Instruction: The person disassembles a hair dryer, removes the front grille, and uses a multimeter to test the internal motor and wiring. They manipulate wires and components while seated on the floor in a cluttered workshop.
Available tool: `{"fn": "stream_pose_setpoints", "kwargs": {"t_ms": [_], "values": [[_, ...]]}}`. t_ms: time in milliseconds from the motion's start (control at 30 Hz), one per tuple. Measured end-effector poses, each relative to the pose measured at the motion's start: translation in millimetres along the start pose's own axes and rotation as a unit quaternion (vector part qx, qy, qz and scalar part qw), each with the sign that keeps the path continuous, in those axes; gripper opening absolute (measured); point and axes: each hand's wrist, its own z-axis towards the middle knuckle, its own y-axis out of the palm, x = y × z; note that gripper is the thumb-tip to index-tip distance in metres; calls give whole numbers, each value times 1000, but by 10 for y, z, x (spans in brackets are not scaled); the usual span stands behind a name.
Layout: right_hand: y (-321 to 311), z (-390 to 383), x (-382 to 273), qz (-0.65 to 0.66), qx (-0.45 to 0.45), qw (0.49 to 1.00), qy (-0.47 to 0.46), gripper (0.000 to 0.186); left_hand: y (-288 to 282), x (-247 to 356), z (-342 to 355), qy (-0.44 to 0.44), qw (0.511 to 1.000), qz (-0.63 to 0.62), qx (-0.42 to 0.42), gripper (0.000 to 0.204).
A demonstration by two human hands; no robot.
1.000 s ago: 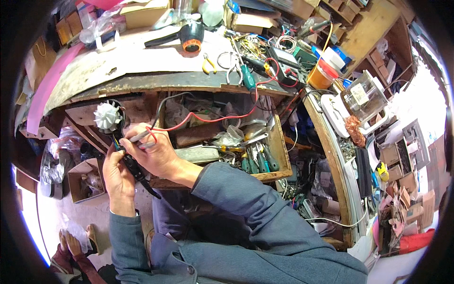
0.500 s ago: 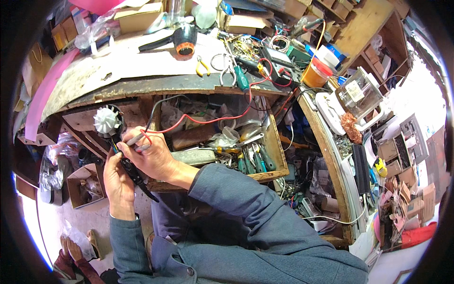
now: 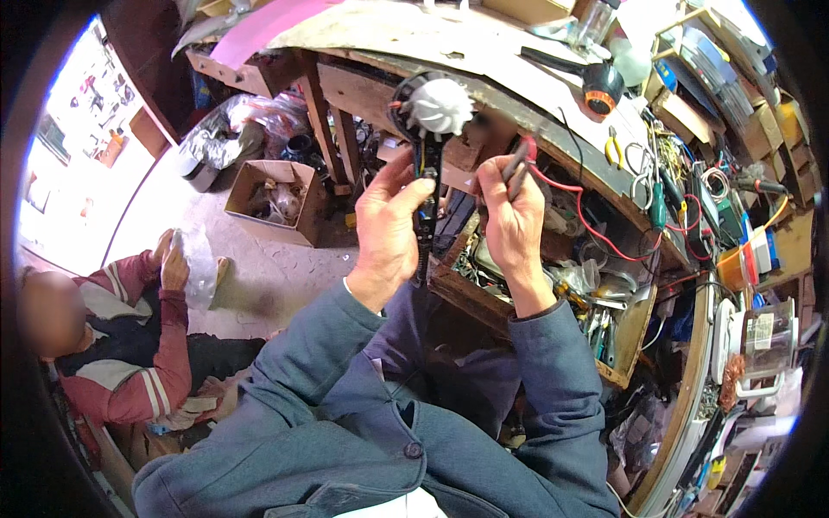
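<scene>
In my left hand (image 3: 384, 229) is an opened hair dryer (image 3: 426, 211); its black handle stands upright between thumb and fingers, with thin wires showing along it. At its top sits a white fan wheel (image 3: 440, 107) in a round black housing. My right hand (image 3: 512, 216) is closed around grey test probes (image 3: 516, 171), just right of the handle and apart from it. A red test lead (image 3: 583, 200) runs from them toward the bench, and a dark lead (image 3: 574, 138) hangs close by.
On the bench (image 3: 414, 33) lie a black hair dryer part with an orange ring (image 3: 603, 90), yellow-handled pliers (image 3: 613, 148) and scissors. Below, an open wooden drawer (image 3: 626, 367) holds screwdrivers and plastic bags. A cardboard box (image 3: 272, 203) stands on the floor; another person (image 3: 147, 345) sits at left.
My view has swung left, bringing the seated person into sight. The right hand has drawn the probes away from the hair dryer; the left hand still grips it, now upright.
</scene>
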Motion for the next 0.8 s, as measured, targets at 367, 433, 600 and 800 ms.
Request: {"fn": "stream_pose_setpoints", "kwargs": {"t_ms": [367,433,600,800], "values": [[38,-77,-104,-58,-75,994,-45,13,78,7,-156,9,1000,-1,-23,46],[58,-62,-96,-67,-70,994,-59,10,58,-7,-130,11,1000,-1,-29,47],[94,-91,-88,-90,-33,995,-39,16,94,20,-141,5,999,10,-33,49],[33,9,13,-9,-32,998,48,34,81,7,-88,1,999,21,-47,50]]}}
